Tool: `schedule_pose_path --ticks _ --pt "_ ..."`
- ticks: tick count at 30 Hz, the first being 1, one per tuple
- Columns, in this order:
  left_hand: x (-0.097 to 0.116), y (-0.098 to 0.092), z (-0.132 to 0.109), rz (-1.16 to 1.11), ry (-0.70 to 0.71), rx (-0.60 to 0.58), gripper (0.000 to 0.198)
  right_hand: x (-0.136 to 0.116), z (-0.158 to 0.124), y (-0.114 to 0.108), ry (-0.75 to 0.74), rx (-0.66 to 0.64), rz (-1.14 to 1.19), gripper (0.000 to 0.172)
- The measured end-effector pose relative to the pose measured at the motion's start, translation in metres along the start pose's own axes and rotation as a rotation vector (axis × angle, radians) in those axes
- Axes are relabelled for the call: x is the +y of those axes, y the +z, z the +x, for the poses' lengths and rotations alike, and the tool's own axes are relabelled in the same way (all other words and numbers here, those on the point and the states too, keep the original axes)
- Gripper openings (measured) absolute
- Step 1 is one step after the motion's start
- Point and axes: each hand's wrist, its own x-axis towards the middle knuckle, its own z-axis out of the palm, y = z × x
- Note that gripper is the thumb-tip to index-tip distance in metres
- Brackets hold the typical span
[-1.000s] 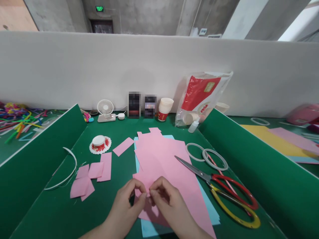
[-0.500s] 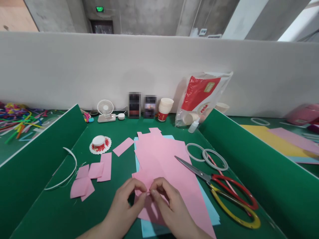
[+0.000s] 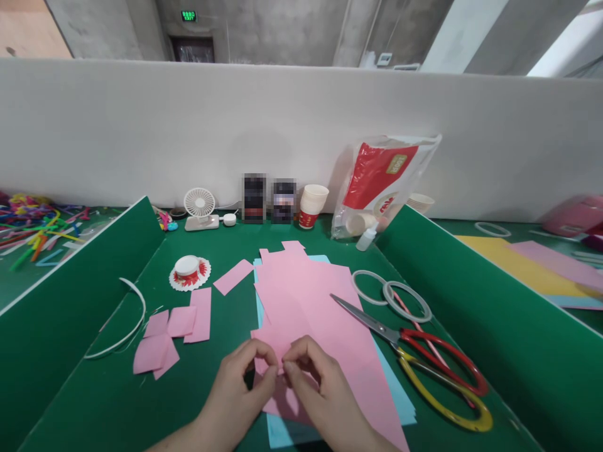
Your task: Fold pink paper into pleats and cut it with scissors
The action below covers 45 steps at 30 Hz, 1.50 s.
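Observation:
My left hand (image 3: 239, 384) and my right hand (image 3: 325, 386) meet over the pink paper sheets (image 3: 313, 289), thumbs and forefingers pinched close together. Between the fingertips is a pink piece of paper (image 3: 269, 339), largely covered by the fingers. Light blue sheets (image 3: 400, 402) stick out from under the pink ones. To the left lie several small pink paper pieces (image 3: 151, 353), some of them overlapping. Large scissors (image 3: 389, 334) with one red and one yellow handle rest to the right, blades partly over the pink sheets.
Green dividers (image 3: 80, 307) flank the work area. Beyond the scissors lie white rings (image 3: 407, 301). At the back are a small fan (image 3: 200, 204), paper cups (image 3: 313, 201), a bag of cups (image 3: 381, 179) and a small bottle (image 3: 366, 238). A cut cup (image 3: 188, 270) sits left.
My hands stay pinched in nearly the same spot, with only slight finger movement. Everything else on the table looks unchanged.

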Motion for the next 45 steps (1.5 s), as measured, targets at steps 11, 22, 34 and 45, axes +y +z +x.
schedule_pose_path --ticks 11,22,34,45 --pt "0.002 0.0018 -0.0004 -0.052 -0.054 0.013 0.007 -0.0001 0.0006 0.0007 0.018 0.01 0.013 0.012" --pt "-0.0034 0.0027 -0.0017 -0.13 -0.06 -0.026 0.009 0.0013 0.0006 -0.001 0.042 -0.062 0.055 0.006" --pt "-0.0003 0.0037 -0.0039 -0.118 -0.106 -0.074 0.01 0.0053 -0.002 0.0024 0.034 -0.021 0.008 0.033" --pt "-0.0031 0.0057 -0.0028 -0.17 -0.132 -0.071 0.011 0.0017 0.0028 0.0015 0.077 -0.013 0.118 0.038"
